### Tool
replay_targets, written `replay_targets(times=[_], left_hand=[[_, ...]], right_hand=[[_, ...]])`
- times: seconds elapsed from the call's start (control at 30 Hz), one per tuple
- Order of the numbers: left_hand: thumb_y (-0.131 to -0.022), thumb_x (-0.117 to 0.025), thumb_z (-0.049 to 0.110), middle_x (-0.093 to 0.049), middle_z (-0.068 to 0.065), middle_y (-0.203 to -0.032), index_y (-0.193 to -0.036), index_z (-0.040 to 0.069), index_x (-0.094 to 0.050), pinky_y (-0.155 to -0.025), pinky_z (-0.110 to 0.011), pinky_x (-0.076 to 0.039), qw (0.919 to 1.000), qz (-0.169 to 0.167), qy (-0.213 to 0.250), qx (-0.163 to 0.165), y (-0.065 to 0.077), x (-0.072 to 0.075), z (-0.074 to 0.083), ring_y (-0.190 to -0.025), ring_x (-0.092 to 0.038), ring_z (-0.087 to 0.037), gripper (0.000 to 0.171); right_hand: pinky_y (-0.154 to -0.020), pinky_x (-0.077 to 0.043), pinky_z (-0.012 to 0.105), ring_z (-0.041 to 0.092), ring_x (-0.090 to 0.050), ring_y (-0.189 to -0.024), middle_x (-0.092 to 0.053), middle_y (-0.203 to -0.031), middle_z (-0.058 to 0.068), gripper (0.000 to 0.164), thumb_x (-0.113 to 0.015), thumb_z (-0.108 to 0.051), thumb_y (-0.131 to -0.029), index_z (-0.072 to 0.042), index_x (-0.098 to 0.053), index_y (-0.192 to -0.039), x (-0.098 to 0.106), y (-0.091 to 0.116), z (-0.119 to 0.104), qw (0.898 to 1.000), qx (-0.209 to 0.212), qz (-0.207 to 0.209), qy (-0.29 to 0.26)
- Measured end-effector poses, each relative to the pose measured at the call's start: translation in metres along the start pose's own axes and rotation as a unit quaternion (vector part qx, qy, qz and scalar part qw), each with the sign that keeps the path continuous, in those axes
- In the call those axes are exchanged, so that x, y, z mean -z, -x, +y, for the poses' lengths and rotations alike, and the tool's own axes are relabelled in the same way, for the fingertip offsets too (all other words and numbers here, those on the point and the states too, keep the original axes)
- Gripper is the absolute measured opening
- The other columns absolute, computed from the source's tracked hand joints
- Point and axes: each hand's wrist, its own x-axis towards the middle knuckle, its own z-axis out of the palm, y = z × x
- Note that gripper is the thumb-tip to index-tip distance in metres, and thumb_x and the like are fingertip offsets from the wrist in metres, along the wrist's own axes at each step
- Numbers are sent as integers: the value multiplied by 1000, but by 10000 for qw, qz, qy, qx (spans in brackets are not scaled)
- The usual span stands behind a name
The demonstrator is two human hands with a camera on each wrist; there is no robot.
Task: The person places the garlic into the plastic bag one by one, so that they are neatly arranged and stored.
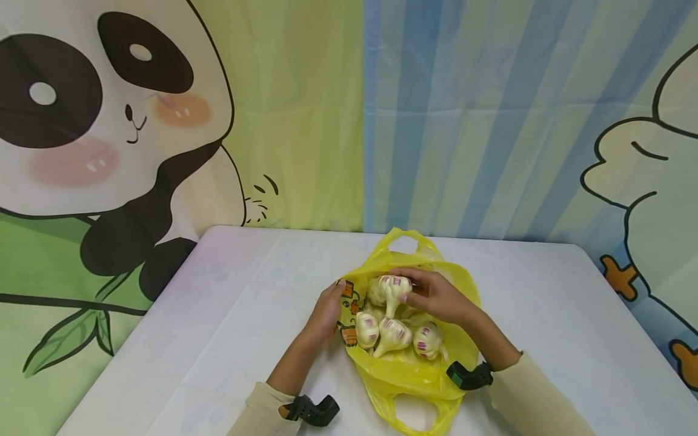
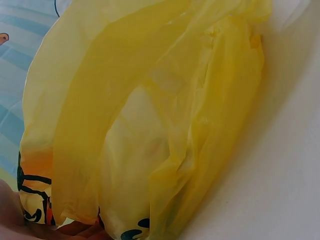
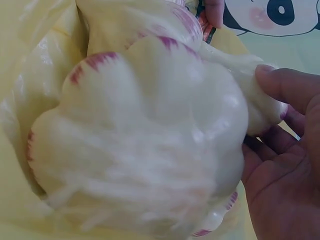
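Note:
A yellow plastic bag (image 1: 403, 381) lies spread on the table, its mouth open with several garlic bulbs inside. My left hand (image 1: 326, 312) pinches the bag's left edge beside its printed orange-and-black pattern; in the left wrist view the thumb and fingers appear low at the bag's rim (image 2: 135, 150). With thumb and fingers, my right hand (image 1: 438, 297) holds a white garlic bulb (image 1: 395, 286) over the others, stem pointing down. Below it sit a left bulb (image 1: 367, 330), a middle bulb (image 1: 394, 336) and a right bulb (image 1: 428, 340). Another bulb (image 3: 150, 115) fills the right wrist view, partly covering the held one.
The white table (image 1: 245, 315) extends on both sides of the bag. Bag handles lie toward the far edge and the near edge. Behind the table hangs a printed curtain (image 1: 305, 121) with a panda and blue stripes. A black wrist camera (image 1: 315, 412) sits on the left wrist.

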Motion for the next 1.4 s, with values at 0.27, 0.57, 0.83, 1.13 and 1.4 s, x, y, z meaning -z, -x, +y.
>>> replay_targets(times=[0.27,0.57,0.83,1.13,1.4], left_hand=[[-107,-31,39,-56,-19,-116,-139,2,-45,-89,-36,-46,10000,45,-6,-80,0,0,1,-108,-55,-31,51],[-107,-32,37,-55,-18,-115,-139,1,-45,-88,-35,-47,9998,140,-13,-124,0,2,0,-106,-54,-29,50],[-107,-32,39,-53,-18,-119,-142,3,-41,-94,-39,-43,9997,194,-59,-109,0,2,3,-109,-53,-28,51],[-107,-33,38,-56,-18,-117,-141,2,-43,-92,-39,-44,9996,185,-151,-117,-1,2,2,-107,-55,-27,51],[-106,-34,40,-57,-17,-116,-140,3,-46,-92,-36,-43,9996,177,-222,-59,-1,1,-3,-106,-55,-26,51]], right_hand=[[-93,-47,31,26,-53,-116,-52,-132,13,43,-59,1,-94,-3,-48,-135,-1,4,8,9992,-48,202,343],[-90,-48,35,23,-54,-112,-56,-128,5,40,-70,-4,-88,-11,-57,-126,-4,2,6,9936,-182,187,1102],[-104,-37,45,33,-44,-130,-50,-138,16,52,-72,-13,-90,0,-50,-135,-6,1,6,9931,-208,290,1115],[-103,-39,44,34,-47,-126,-53,-134,19,30,-69,-9,-92,-1,-64,-121,-7,2,3,9904,11,392,1326],[-101,-41,41,34,-49,-126,-53,-133,20,29,-62,-9,-97,1,-62,-124,-6,7,4,9950,70,355,932]])
